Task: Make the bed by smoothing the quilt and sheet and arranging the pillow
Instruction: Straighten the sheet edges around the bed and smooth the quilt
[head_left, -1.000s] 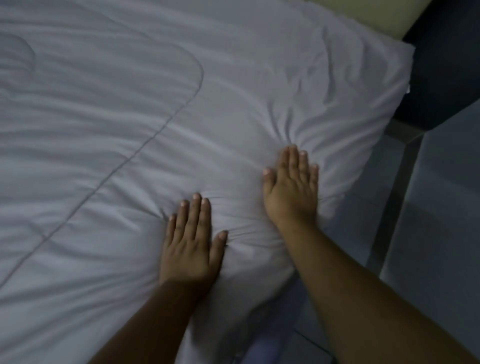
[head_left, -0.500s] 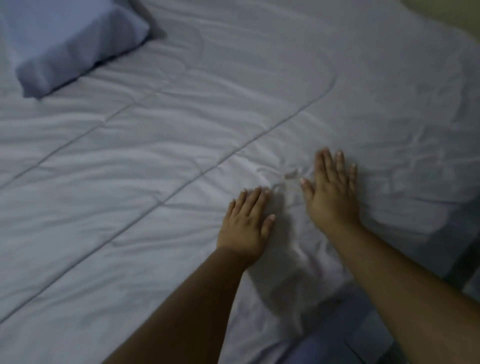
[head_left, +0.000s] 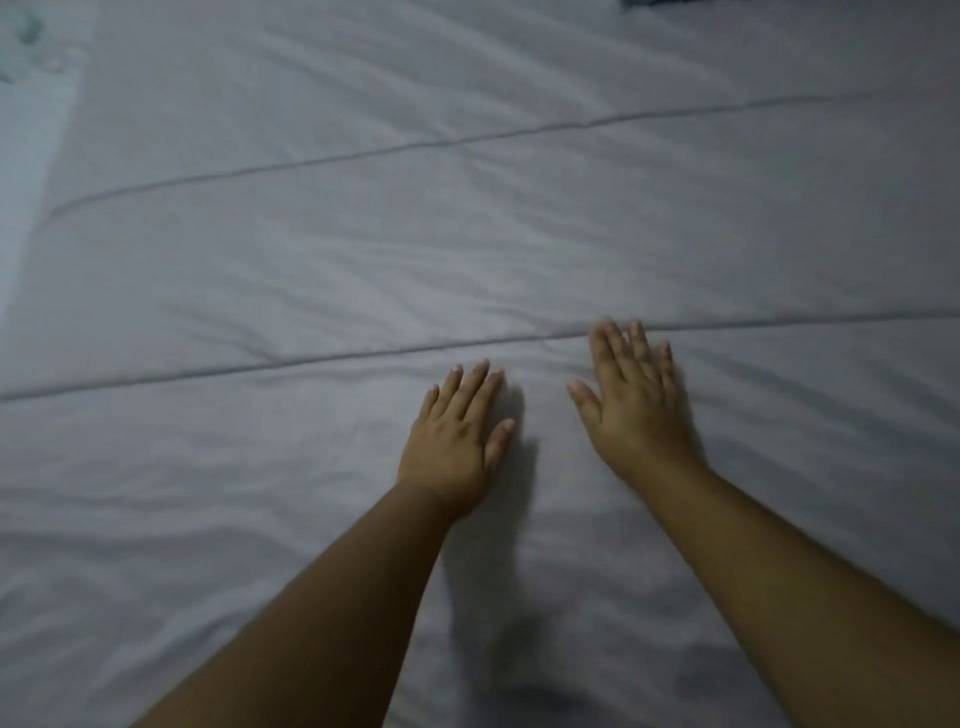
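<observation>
Quilt (head_left: 467, 234): pale grey-white padded fabric, soft and matte, filling nearly the whole view and spread flat over the bed; two long stitched seams cross it from left to right, one in the upper half, one through the middle, with shallow creases and low ripples between them. Lighter cloth strip (head_left: 26, 171): runs along the far left edge beside the quilt; whether sheet or pillow cannot be told. Left hand (head_left: 457, 441): palm down on the quilt just below the middle seam, fingers (head_left: 475, 384) straight and close together, thumb held out to the side; flat contact, gripping nothing. Right hand (head_left: 636, 410): palm down just beside the left, set slightly farther up, its fingertips reaching the middle seam; fingers slightly fanned, thumb angled away, outline somewhat blurred; pressed flat on the fabric, holding nothing. Bare forearms extend from the lower edge.
</observation>
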